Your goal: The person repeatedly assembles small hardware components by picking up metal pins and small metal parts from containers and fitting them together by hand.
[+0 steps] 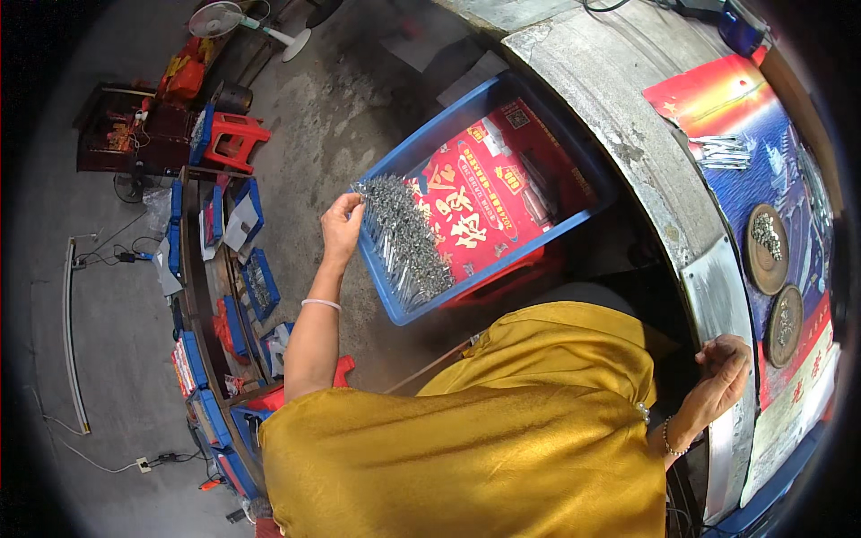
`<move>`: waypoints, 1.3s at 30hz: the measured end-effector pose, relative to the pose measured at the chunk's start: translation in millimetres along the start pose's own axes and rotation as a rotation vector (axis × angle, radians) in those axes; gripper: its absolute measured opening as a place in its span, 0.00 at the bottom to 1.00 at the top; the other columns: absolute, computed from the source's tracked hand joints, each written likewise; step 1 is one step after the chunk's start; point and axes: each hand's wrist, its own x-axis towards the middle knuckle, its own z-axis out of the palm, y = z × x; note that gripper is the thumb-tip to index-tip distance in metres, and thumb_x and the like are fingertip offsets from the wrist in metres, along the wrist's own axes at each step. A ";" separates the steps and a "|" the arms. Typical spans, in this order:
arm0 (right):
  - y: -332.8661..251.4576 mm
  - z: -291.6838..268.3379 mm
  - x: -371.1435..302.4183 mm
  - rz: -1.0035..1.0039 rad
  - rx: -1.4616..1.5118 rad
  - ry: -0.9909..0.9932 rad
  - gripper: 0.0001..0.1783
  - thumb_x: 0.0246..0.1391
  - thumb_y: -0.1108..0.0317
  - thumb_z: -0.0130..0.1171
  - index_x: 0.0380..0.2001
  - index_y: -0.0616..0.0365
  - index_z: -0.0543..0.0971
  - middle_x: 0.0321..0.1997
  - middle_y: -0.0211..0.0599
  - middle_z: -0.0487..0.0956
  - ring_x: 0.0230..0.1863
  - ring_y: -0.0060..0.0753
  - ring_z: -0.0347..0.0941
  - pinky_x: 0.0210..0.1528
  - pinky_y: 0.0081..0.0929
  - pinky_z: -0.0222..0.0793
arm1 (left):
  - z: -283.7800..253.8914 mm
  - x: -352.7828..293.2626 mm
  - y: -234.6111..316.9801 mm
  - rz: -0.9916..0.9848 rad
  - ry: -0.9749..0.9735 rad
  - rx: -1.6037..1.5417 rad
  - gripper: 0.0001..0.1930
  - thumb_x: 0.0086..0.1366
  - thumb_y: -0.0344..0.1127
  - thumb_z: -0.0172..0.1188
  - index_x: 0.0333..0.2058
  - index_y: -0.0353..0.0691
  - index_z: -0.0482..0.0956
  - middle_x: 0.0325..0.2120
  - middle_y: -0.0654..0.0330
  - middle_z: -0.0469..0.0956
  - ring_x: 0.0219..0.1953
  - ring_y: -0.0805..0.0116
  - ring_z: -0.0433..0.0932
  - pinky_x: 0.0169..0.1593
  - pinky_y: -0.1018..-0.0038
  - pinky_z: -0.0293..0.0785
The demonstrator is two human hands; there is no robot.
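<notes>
My left hand is at the left rim of a blue plastic bin, its fingers curled and pinched beside a heap of thin silvery metal pieces. Whatever those fingers hold, if anything, is hidden. A red printed sheet covers much of the bin's inside next to the heap. At the inner edge of the workbench, my right hand has its fingers bent together; I cannot make out anything in them. Close to it are two round brown dishes, the nearer dish and the farther dish, both containing small metal parts.
The curved grey workbench runs along the right, with a colourful printed mat and a bundle of metal strips on it. Leftward stand a shelf with blue trays, a red stool and a white fan.
</notes>
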 end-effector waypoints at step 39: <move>13.9 -60.4 -6.3 -0.175 -0.195 0.152 0.09 0.54 0.70 0.54 0.23 0.62 0.71 0.20 0.37 0.71 0.19 0.33 0.66 0.21 0.24 0.61 | 265.9 40.2 445.9 0.997 -0.501 -0.330 0.10 0.55 0.25 0.57 0.37 0.34 0.76 0.32 0.53 0.76 0.32 0.59 0.76 0.36 0.69 0.71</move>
